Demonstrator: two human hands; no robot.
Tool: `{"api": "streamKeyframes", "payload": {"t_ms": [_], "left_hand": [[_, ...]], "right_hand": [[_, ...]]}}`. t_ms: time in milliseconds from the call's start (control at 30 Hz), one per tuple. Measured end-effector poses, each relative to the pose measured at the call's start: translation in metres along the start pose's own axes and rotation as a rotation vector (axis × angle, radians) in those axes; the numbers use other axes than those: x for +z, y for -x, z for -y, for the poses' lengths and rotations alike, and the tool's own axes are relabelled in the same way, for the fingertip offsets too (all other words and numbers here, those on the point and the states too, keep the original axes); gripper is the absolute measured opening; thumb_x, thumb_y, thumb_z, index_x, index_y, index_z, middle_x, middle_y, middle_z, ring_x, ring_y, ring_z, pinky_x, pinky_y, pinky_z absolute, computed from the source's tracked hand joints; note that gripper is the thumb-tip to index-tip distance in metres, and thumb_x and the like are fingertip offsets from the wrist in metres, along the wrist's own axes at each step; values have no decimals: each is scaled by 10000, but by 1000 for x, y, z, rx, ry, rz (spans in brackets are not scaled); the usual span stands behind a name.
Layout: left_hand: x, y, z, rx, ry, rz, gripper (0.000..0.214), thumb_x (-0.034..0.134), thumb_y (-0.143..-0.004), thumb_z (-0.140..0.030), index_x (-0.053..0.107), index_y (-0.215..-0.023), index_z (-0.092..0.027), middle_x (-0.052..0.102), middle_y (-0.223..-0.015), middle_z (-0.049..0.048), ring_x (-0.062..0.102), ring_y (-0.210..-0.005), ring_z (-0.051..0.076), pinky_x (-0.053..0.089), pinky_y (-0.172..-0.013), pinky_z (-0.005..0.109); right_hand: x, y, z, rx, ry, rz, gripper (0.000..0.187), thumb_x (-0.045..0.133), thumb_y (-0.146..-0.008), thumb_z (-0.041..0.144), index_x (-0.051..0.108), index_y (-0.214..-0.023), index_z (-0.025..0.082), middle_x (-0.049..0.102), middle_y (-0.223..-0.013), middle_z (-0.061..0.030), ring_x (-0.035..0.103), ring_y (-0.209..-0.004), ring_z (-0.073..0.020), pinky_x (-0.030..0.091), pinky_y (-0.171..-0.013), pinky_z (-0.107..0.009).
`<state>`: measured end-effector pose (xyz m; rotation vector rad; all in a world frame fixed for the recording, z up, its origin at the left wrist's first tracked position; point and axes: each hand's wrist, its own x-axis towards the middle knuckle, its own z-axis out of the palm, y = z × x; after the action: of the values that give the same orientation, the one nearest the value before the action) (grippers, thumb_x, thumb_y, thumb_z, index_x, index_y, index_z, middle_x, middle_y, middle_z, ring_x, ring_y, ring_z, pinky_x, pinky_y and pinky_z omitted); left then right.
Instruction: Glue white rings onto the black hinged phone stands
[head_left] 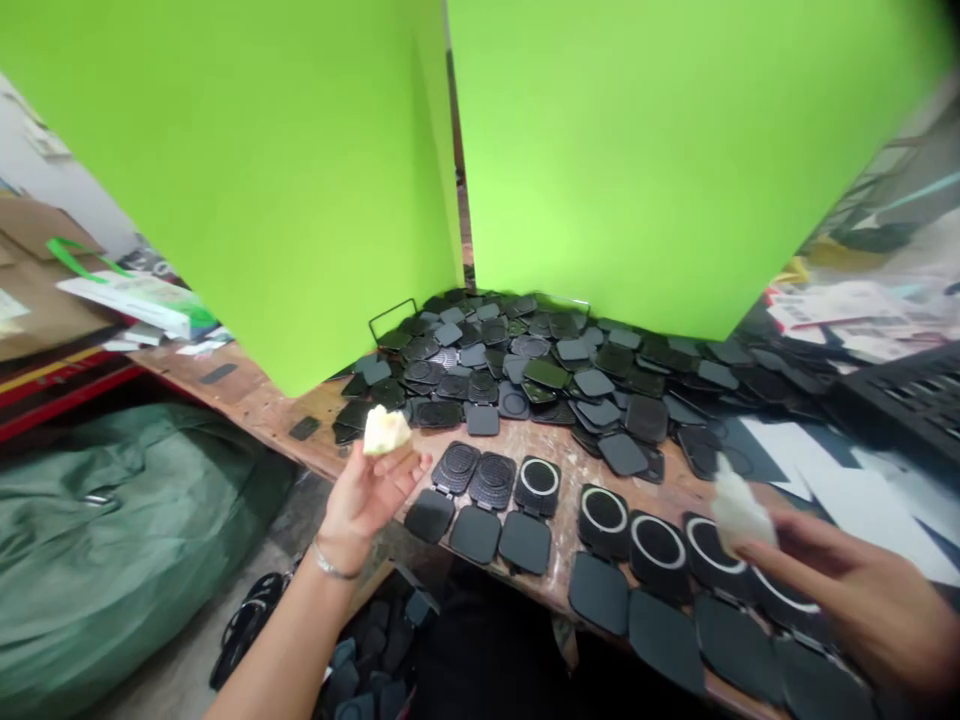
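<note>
Black plastic hinged cases [480,495], lying open in a row along the front edge of the worn wooden workbench [259,400], fill the head view. Behind them rises a loose heap of black square plastic covers [547,375], set against two bright green panels [300,170]. The left hand [371,490] is raised palm up over the bench edge, its fingertips pinching a pale yellowish crumpled wad [385,430]. The right hand [847,590], blurred, hovers over the ringed cases on the right, gripping a white crumpled wad [735,505]. A green sack [112,540] lies on the floor at left.
</note>
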<state>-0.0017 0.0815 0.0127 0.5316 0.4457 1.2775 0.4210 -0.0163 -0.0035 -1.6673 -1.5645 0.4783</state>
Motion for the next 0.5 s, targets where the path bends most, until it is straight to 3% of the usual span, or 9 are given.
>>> {"api": "streamKeyframes", "payload": {"t_ms": [67,133,300,500], "left_hand": [[-16,-12,-5,26,35,-69,491,902,-631,-354,445,-574,-183,333,-527,-98,401,-491,70,549,-863,357],[-29,-21,-4,20,68,-129,498,835,-730,-357,396,-559,-195,310,-543,-90,398,-503,81,544,-873,369],[-45,-35,8,-11,113,-158,436,787,-791,-315,426,-579,-190,314,-562,-83,408,-528,88,512,-949,404],[-53,-38,18,-28,144,-156,424,789,-791,-326,445,-587,-188,346,-559,-87,398,-511,76,480,-1008,409]], "right_hand": [[22,-18,21,86,-147,199,290,707,-768,508,783,-900,260,769,-873,-80,733,-781,-270,588,-645,-301],[43,-30,45,162,-232,298,385,720,-724,566,774,-892,223,767,-877,-82,722,-799,-273,585,-682,-314],[84,-50,82,223,-305,399,540,745,-608,672,754,-844,186,741,-776,-74,655,-677,-225,528,-612,-307],[114,-67,85,257,-370,408,478,726,-648,602,716,-875,180,700,-783,-40,593,-694,-177,454,-620,-274]]}}
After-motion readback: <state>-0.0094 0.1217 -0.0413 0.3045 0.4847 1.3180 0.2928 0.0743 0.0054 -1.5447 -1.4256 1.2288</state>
